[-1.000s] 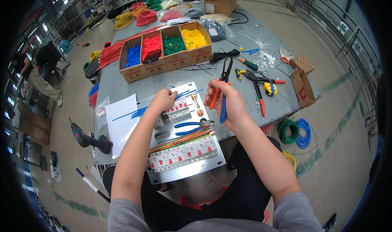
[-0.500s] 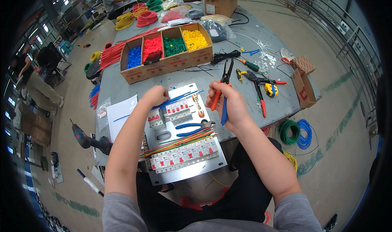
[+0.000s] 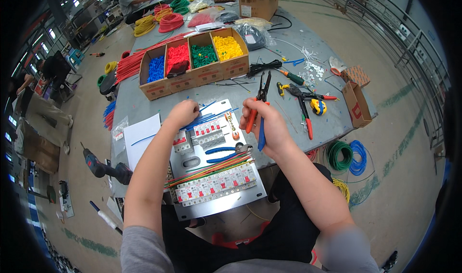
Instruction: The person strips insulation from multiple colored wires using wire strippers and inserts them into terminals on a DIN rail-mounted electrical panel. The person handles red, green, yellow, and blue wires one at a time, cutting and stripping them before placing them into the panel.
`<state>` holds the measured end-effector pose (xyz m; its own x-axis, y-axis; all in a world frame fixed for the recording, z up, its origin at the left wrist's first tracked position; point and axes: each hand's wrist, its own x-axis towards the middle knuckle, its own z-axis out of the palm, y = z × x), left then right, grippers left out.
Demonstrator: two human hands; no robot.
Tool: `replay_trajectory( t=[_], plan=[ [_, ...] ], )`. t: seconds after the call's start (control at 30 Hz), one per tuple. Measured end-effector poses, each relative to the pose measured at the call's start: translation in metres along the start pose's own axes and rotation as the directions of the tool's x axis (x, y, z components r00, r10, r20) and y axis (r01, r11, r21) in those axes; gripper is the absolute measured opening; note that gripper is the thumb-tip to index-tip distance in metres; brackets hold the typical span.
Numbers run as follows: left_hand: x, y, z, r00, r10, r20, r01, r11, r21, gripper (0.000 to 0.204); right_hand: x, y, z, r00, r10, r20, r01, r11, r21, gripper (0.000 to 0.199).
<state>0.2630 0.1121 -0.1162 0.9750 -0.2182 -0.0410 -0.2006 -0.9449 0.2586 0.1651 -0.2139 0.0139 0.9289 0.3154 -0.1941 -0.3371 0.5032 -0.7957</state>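
Observation:
My right hand (image 3: 263,124) is closed around the handles of wire strippers (image 3: 263,86), one handle red and one blue, black jaws pointing up. At the upper edge of a metal mounting plate (image 3: 226,202), my left hand (image 3: 184,113) pinches a blue wire (image 3: 208,105); the fingertips are partly hidden. More loose blue wires (image 3: 216,115) lie beside it, above small circuit breakers (image 3: 209,129). Below, blue-handled pliers (image 3: 224,152) rest next to a bundle of red, green and yellow wires (image 3: 211,170), over a long row of breakers (image 3: 216,184).
A divided cardboard box (image 3: 192,76) holds blue, red, green and yellow caps. To the right lie a crimping tool (image 3: 304,107), a tape measure (image 3: 318,106) and a screwdriver (image 3: 292,77). A power drill (image 3: 103,167) sits at the left edge. Wire coils (image 3: 339,154) are on the floor.
The short blue wire at my left fingertips now sticks up more to the upper right. My right hand, with the wire strippers, has shifted slightly left and down; the strippers' jaws look closer together.

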Motion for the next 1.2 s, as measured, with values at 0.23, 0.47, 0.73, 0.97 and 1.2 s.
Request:
replay_trajectory(
  t=[0.23,0.47,0.73,0.97,1.2],
  plan=[
    [0.012,0.011,0.001,0.986,-0.142,-0.086,0.135,0.988,-0.080,0.019,0.000,-0.001,-0.001,0.999,0.005,0.032,-0.004,1.000,-0.028,0.026],
    [-0.013,0.060,-0.035,0.951,0.142,-0.276,-0.194,0.966,-0.173,0.019,0.000,-0.002,-0.010,0.998,-0.027,0.049,0.030,0.998,-0.050,0.021],
    [-0.145,0.144,-0.118,0.874,0.156,-0.460,-0.196,0.980,-0.040,0.022,-0.015,-0.002,0.000,0.924,-0.340,0.176,0.383,0.819,-0.427,0.018],
    [-0.217,0.172,-0.097,0.809,0.178,-0.561,-0.276,0.956,-0.095,0.032,-0.049,0.021,0.014,0.874,-0.178,0.452,0.366,0.853,-0.372,0.023],
    [-0.230,0.176,-0.087,0.799,0.184,-0.572,-0.325,0.933,-0.154,0.024,-0.065,0.047,0.026,0.861,-0.029,0.508,0.305,0.829,-0.470,0.023]
  ],
)
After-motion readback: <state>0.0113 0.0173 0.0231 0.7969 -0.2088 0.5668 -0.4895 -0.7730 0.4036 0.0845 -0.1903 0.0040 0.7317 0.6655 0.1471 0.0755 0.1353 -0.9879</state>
